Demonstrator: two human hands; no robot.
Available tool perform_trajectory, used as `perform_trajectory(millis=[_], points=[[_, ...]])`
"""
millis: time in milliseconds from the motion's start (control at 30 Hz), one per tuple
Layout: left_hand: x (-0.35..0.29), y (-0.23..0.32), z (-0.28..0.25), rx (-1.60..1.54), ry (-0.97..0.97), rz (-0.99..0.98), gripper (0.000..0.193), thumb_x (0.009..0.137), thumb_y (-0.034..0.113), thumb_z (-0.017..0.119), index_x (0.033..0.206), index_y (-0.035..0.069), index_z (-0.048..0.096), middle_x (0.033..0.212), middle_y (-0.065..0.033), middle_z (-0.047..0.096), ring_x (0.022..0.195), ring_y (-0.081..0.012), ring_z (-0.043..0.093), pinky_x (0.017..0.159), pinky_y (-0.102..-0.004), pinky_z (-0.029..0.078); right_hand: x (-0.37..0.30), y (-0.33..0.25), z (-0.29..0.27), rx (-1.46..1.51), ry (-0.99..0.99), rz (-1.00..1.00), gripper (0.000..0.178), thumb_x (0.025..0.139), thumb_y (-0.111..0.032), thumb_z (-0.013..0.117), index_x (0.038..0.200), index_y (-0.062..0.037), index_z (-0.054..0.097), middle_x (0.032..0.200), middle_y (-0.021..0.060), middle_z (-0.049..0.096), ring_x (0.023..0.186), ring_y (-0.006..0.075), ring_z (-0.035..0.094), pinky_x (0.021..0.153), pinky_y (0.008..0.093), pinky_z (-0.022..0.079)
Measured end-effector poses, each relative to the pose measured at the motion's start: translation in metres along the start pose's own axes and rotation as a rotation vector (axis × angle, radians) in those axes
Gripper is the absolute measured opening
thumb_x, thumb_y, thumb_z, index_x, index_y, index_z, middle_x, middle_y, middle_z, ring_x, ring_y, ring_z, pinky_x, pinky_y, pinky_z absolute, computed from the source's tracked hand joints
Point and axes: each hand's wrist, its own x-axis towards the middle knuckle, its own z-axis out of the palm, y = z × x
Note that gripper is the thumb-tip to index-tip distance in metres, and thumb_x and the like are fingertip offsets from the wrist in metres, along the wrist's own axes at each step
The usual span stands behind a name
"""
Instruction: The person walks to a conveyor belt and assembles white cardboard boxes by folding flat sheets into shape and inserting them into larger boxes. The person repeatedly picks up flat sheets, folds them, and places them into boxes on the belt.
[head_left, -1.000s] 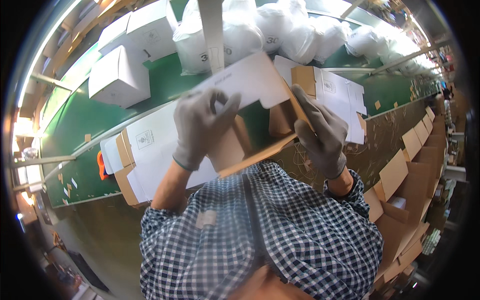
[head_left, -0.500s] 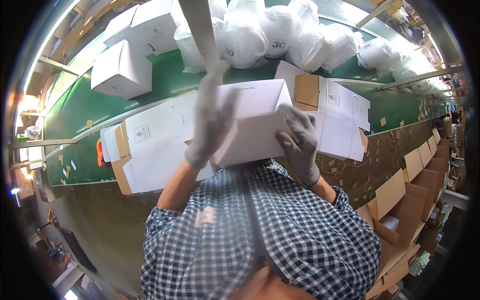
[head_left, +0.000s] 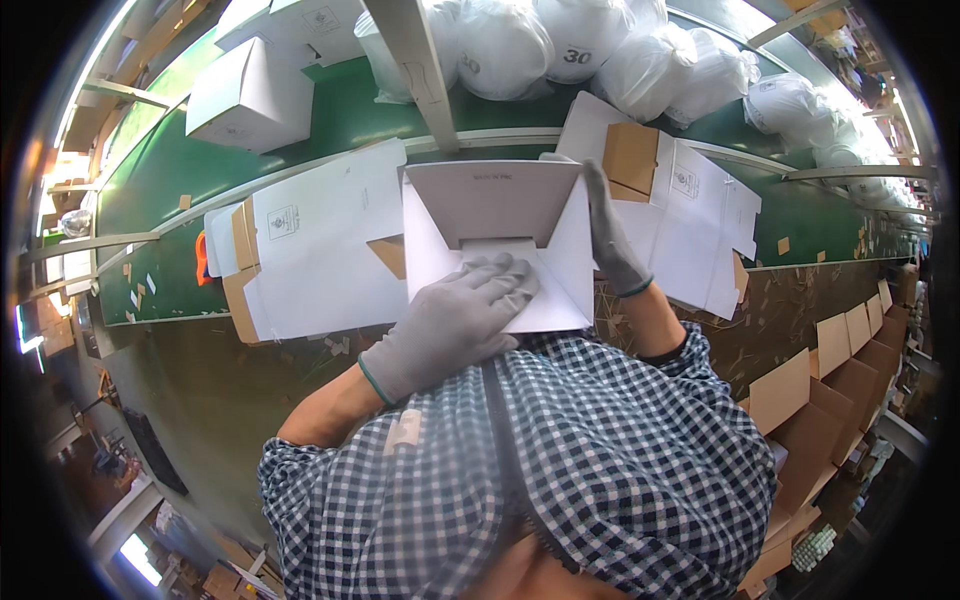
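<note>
A white cardboard box [head_left: 560,275] stands in front of my chest, its folded end panels facing me and sloping inward. My left hand [head_left: 455,320], in a grey glove, lies flat with fingers stretched over the lower panel, the fingertips near the slot in the middle. Along the box's right side runs my gloved right hand [head_left: 612,235], holding it, with fingertips reaching round the far right corner. Flat white cartons [head_left: 325,240] with brown flaps lie to the left of the box. More flattened white cartons [head_left: 700,215] lie to its right.
Behind the work area a green conveyor belt [head_left: 340,105] carries white boxes [head_left: 250,100] and several stuffed white bags [head_left: 505,50]. A metal post [head_left: 415,70] rises just beyond the box. Orange-handled tool [head_left: 201,258] lies far left. Open brown cartons [head_left: 815,410] line the right.
My left hand has come down from the raised position onto the box's panel. The box has turned so its folded end faces me, and my right hand has shifted along its side.
</note>
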Motion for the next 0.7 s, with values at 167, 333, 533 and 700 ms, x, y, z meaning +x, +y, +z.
perform_trajectory(millis=[167, 333, 533, 700], points=[[-0.037, -0.017, 0.007, -0.323, 0.581, -0.206, 0.062, 0.100, 0.034, 0.070, 0.147, -0.003, 0.054, 0.156, -0.0202, 0.053, 0.146, -0.0326, 0.050, 0.125, -0.0515, 0.032, -0.002, -0.007, -0.018, -0.071, 0.138, 0.489, 0.093, 0.108, -0.074, 0.014, 0.152, -0.0023, 0.053, 0.133, 0.0093, 0.067, 0.121, 0.0183, 0.062, 0.111, 0.0325, 0.045], [-0.043, -0.025, 0.008, -0.654, 0.354, -0.548, 0.057, 0.111, 0.021, 0.049, 0.161, -0.003, 0.037, 0.164, -0.0213, 0.043, 0.151, -0.0325, 0.042, 0.125, -0.0394, 0.030, -0.017, -0.042, 0.016, -0.428, 0.091, 0.508, 0.083, 0.107, -0.065, 0.035, 0.162, -0.0040, 0.038, 0.155, 0.0141, 0.050, 0.140, 0.0235, 0.050, 0.118, 0.0401, 0.041], [-0.011, 0.010, -0.064, -0.888, 0.363, -0.118, 0.069, 0.108, 0.034, 0.058, 0.162, -0.003, 0.036, 0.167, -0.0224, 0.038, 0.156, -0.0333, 0.035, 0.126, -0.0460, 0.029, -0.094, -0.158, 0.012, -0.268, -0.137, -0.114, 0.075, 0.103, -0.046, 0.055, 0.164, -0.0057, 0.036, 0.160, 0.0147, 0.046, 0.139, 0.0239, 0.052, 0.117, 0.0393, 0.044], [0.055, -0.012, -0.036, -1.274, 0.560, 0.073, 0.077, 0.106, 0.023, 0.064, 0.168, 0.005, 0.023, 0.150, -0.0170, 0.053, 0.141, -0.0259, 0.051, 0.121, -0.0425, 0.039, -0.122, -0.197, -0.022, -0.359, 0.071, -0.438, 0.078, 0.100, -0.031, 0.072, 0.165, -0.0071, 0.034, 0.164, 0.0152, 0.043, 0.138, 0.0242, 0.054, 0.116, 0.0386, 0.046]])
